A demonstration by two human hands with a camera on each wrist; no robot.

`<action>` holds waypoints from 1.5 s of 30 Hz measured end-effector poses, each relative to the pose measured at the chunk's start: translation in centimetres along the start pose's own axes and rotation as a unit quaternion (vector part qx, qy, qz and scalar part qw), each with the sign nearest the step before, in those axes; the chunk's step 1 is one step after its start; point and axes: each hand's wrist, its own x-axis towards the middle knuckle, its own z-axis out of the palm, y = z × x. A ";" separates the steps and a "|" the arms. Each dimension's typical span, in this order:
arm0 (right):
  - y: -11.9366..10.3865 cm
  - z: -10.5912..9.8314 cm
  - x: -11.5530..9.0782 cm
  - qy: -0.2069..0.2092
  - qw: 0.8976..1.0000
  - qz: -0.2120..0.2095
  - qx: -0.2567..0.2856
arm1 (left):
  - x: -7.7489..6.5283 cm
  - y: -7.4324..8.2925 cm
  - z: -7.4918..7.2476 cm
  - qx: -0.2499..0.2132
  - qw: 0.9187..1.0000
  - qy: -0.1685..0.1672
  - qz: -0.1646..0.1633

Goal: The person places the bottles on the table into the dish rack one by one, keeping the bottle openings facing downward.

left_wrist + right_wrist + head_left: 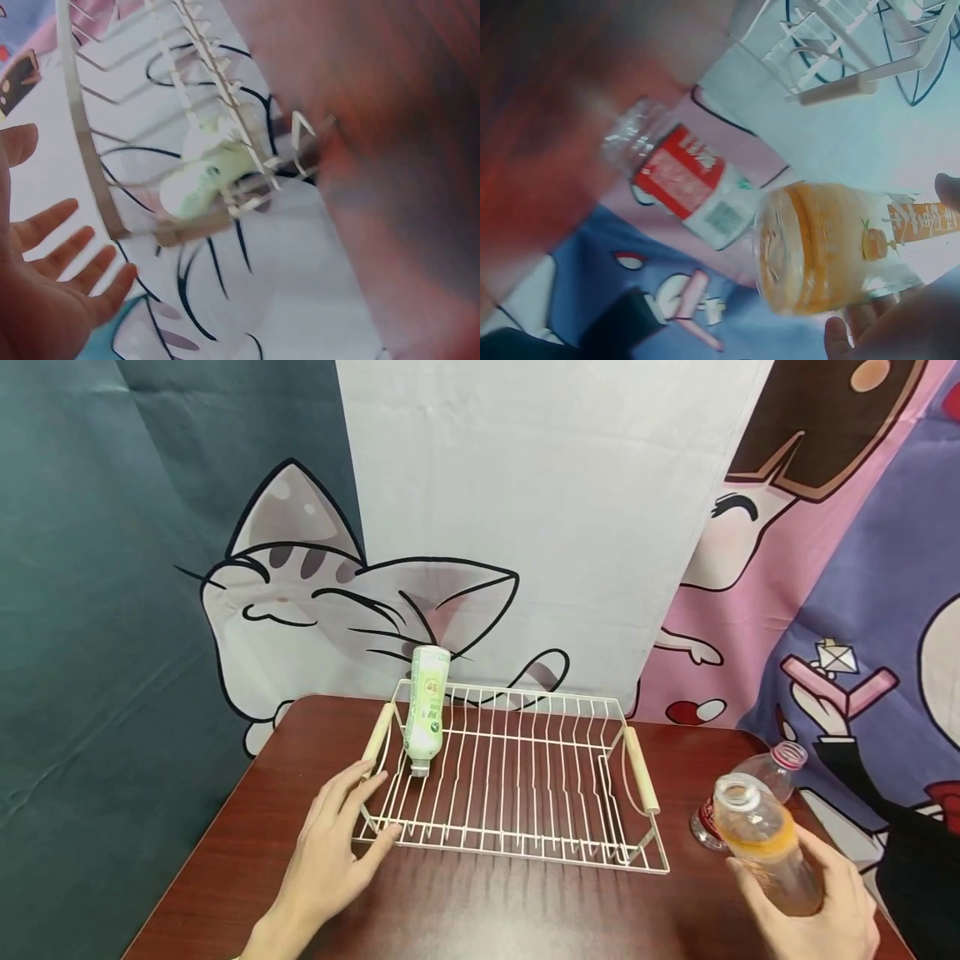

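My right hand (821, 902) grips a clear plastic bottle (765, 847) with an orange band, raised and tilted at the table's right side. Its orange printed label shows in the right wrist view. Just behind it is another clear plastic bottle (780, 772) with a red label (682, 172), partly hidden in the head view. At the left end of the white wire rack (517, 839), a pale green bottle (426, 710) leans with its capped neck toward me. Beside the rack's left front corner, my left hand (330, 847) has its fingers spread and holds nothing.
The rack stands on a dark red-brown table (480, 910) and has pale handles at its left and right (641, 770) ends. Printed cloth (570, 527) with cartoon figures hangs directly behind the table and along its sides.
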 end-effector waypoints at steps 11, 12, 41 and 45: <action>-0.5 1.6 -0.8 0.058 0.934 -0.349 0.049 | 1.3 3.9 0.9 -0.045 0.986 0.017 0.161; -0.6 1.6 -0.9 0.059 0.927 -0.367 0.046 | 1.4 4.1 1.0 -0.046 0.985 0.013 0.167; -6.0 4.4 -4.4 0.062 0.801 -0.587 0.097 | 3.5 9.7 5.1 -0.100 0.951 -0.061 0.285; -6.3 4.8 -4.8 0.058 0.793 -0.598 0.100 | 3.5 10.1 5.6 -0.106 0.948 -0.069 0.293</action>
